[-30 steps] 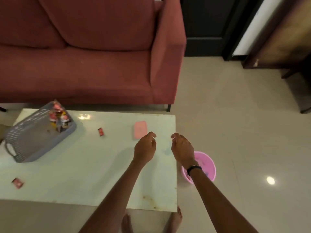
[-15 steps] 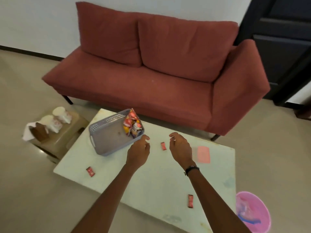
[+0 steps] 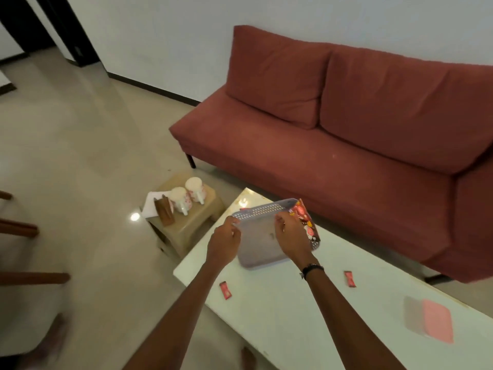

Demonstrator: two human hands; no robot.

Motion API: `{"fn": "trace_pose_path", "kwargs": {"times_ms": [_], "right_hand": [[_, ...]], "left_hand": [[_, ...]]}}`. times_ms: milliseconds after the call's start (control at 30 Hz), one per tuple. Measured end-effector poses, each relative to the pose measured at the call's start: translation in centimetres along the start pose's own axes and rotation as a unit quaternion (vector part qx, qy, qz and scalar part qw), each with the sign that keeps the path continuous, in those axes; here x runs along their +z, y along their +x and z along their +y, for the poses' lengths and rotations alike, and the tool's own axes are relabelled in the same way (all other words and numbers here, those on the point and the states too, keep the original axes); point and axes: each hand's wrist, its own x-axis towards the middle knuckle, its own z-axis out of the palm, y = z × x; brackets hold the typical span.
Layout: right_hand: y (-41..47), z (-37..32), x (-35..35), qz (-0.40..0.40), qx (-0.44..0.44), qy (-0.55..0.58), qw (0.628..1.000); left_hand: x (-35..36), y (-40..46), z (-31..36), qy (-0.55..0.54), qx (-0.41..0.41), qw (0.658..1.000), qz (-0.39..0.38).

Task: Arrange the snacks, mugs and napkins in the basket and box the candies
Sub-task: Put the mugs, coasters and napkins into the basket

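A grey perforated basket (image 3: 262, 243) sits near the left end of the white table (image 3: 293, 319). Red snack packets (image 3: 306, 222) stand along its right side. My left hand (image 3: 224, 243) pinches the basket's rim at its left corner. My right hand (image 3: 290, 236) grips the same rim further right, and its wrist hides part of the basket. Two red candies (image 3: 225, 289) (image 3: 350, 278) lie loose on the table. A pink box (image 3: 437, 320) lies at the table's right end. Two white mugs (image 3: 196, 189) (image 3: 180, 198) and white napkins (image 3: 152, 202) rest on a low stool.
The beige stool (image 3: 186, 222) stands on the floor just left of the table, with a brown object (image 3: 164, 210) on it. A red sofa (image 3: 346, 156) runs behind the table. Wooden chair parts (image 3: 29, 277) show at the left edge.
The view has swung left. Both hands moved from hovering over the table to the basket and closed on its rim. The stool with the mugs is now nearer the middle of the view.
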Motion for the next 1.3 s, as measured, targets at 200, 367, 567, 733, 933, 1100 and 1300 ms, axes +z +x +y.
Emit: {"fn": "trace_pose_path", "kwargs": {"times_ms": [200,367,567,733,933,1100,1300], "right_hand": [[5.5,-4.7,7.6,-0.067,-0.015,0.015,0.998],[9.3,-7.9,13.1,-0.118,0.016,0.011,0.993],[13.9,-8.1,20.6,-0.155,0.072,0.011,0.985],[18.7,-5.9,28.9,-0.144,0.122,0.030,0.982],[24.0,-3.5,37.1,-0.129,0.149,0.054,0.979],[26.9,-2.5,40.6,-0.091,0.133,0.092,0.983],[28.6,-1.2,42.7,-0.090,0.121,0.090,0.985]], "left_hand": [[-4.7,6.3,-5.7,-0.040,-0.053,0.998,0.002],[-6.9,10.1,-10.2,-0.068,-0.105,0.992,0.001],[-6.9,15.7,-16.2,-0.086,-0.196,0.977,0.002],[-4.4,21.4,-22.1,-0.079,-0.220,0.972,-0.014],[-0.5,27.8,-26.6,-0.095,-0.239,0.966,-0.006],[1.5,31.3,-27.4,-0.117,-0.231,0.964,0.058],[3.0,32.5,-29.3,-0.118,-0.225,0.960,0.114]]}}
